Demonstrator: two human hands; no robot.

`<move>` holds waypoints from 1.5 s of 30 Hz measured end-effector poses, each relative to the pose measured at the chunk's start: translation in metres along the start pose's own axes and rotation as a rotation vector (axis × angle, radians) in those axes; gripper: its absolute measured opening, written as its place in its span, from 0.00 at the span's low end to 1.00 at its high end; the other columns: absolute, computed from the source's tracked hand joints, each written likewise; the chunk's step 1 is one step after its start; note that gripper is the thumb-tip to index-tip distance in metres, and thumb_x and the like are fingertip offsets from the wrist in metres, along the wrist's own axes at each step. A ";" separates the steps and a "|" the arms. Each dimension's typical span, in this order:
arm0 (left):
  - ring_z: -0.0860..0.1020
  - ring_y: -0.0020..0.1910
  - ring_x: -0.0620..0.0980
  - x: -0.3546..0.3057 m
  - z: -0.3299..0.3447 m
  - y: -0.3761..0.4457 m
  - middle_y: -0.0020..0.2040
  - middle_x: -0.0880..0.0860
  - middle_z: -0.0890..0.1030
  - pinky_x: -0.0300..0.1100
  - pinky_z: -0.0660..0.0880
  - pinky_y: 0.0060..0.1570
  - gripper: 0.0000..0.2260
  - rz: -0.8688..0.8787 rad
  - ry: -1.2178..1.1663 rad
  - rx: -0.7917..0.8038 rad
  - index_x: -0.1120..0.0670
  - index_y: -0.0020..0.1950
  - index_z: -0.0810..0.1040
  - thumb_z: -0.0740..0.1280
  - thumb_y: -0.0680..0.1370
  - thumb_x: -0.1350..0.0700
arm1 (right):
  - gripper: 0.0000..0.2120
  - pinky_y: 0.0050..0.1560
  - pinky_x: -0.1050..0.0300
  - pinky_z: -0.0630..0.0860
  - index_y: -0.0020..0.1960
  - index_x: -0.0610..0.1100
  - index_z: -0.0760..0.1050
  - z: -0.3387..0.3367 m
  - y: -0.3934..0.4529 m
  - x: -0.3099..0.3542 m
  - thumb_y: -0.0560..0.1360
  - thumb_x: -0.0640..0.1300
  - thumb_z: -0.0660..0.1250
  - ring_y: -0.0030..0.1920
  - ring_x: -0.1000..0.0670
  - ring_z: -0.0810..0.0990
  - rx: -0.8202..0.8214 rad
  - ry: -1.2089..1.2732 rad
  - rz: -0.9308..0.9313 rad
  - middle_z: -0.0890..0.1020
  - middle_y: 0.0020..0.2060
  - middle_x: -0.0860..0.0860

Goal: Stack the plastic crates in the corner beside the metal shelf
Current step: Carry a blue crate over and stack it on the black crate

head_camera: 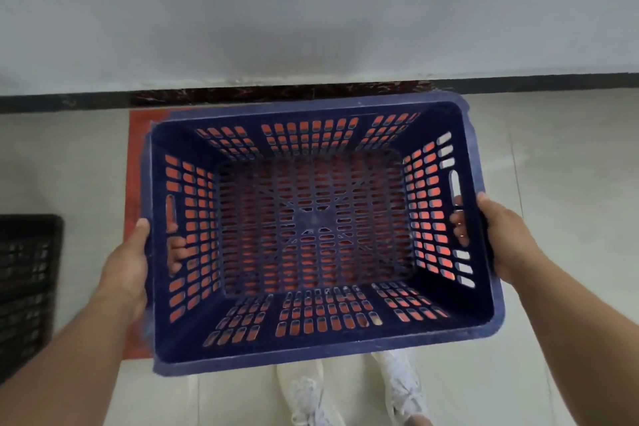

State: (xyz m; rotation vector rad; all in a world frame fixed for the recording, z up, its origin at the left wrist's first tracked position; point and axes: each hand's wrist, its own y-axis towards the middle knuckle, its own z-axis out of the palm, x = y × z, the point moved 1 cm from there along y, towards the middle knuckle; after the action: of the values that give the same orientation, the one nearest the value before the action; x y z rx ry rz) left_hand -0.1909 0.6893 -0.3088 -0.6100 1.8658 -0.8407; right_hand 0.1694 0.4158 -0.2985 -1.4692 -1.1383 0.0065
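A dark blue slotted plastic crate [477, 318] fills the middle of the head view, seen from above with its open top toward me. My left hand [129, 259] grips its left side, fingers through the handle slot. My right hand [498, 235] grips the right side the same way. Directly under the blue crate lies a red crate [135, 162]; its red shows through the blue slots and along the left edge. Whether the blue crate rests in it or hangs just above, I cannot tell. A black crate [27, 284] stands on the floor at the left edge.
A white wall [311, 10] with a dark baseboard [553, 84] runs across just behind the crates. The floor is pale tile [570, 183]. My white shoes [304, 398] stand right below the blue crate's near edge. No metal shelf is in view.
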 end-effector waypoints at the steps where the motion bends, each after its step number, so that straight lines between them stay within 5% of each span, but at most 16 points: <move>1: 0.77 0.22 0.41 0.001 0.001 0.000 0.24 0.47 0.80 0.35 0.75 0.27 0.20 0.010 0.000 -0.014 0.55 0.44 0.77 0.52 0.84 0.46 | 0.16 0.38 0.54 0.72 0.45 0.41 0.78 0.002 0.001 -0.001 0.78 0.49 0.55 0.32 0.48 0.73 -0.008 -0.003 -0.007 0.78 0.35 0.45; 5: 0.76 0.20 0.42 -0.006 0.004 -0.006 0.22 0.49 0.79 0.42 0.74 0.32 0.20 0.006 0.003 -0.037 0.56 0.42 0.76 0.52 0.84 0.47 | 0.15 0.35 0.54 0.71 0.40 0.41 0.76 0.004 -0.003 0.004 0.75 0.49 0.56 0.30 0.49 0.70 -0.032 0.020 0.012 0.76 0.32 0.46; 11: 0.75 0.19 0.44 -0.014 -0.020 -0.049 0.22 0.50 0.78 0.36 0.73 0.23 0.20 -0.055 -0.074 -0.080 0.57 0.43 0.76 0.52 0.83 0.47 | 0.15 0.32 0.55 0.69 0.43 0.41 0.77 -0.004 -0.029 0.035 0.78 0.47 0.55 0.29 0.49 0.70 0.006 0.000 0.004 0.75 0.31 0.47; 26: 0.73 0.17 0.44 0.004 -0.169 -0.303 0.21 0.51 0.77 0.31 0.68 0.18 0.19 -0.179 -0.615 -0.301 0.58 0.43 0.75 0.52 0.84 0.48 | 0.15 0.27 0.57 0.66 0.43 0.38 0.74 0.024 -0.200 0.183 0.78 0.47 0.56 0.26 0.48 0.68 0.338 -0.357 -0.160 0.75 0.29 0.46; 35: 0.72 0.16 0.45 0.015 -0.272 -0.405 0.20 0.52 0.75 0.32 0.67 0.17 0.18 -0.116 -0.786 -0.541 0.60 0.44 0.72 0.51 0.84 0.50 | 0.14 0.24 0.60 0.67 0.40 0.39 0.75 0.134 -0.314 0.240 0.76 0.47 0.57 0.24 0.47 0.68 0.571 -0.529 -0.299 0.74 0.27 0.44; 45: 0.73 0.16 0.44 0.053 -0.416 -0.414 0.20 0.51 0.76 0.31 0.69 0.16 0.20 -0.112 -1.002 -0.671 0.59 0.44 0.73 0.51 0.84 0.47 | 0.15 0.24 0.60 0.64 0.44 0.40 0.73 0.333 -0.448 0.251 0.80 0.48 0.55 0.25 0.49 0.66 0.782 -0.644 -0.411 0.72 0.29 0.46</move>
State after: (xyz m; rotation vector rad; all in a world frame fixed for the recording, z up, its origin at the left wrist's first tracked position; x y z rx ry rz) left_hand -0.5700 0.5073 0.1034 -1.2681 1.1272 0.1134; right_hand -0.1742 0.7359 0.0941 -0.5146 -1.6830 0.6072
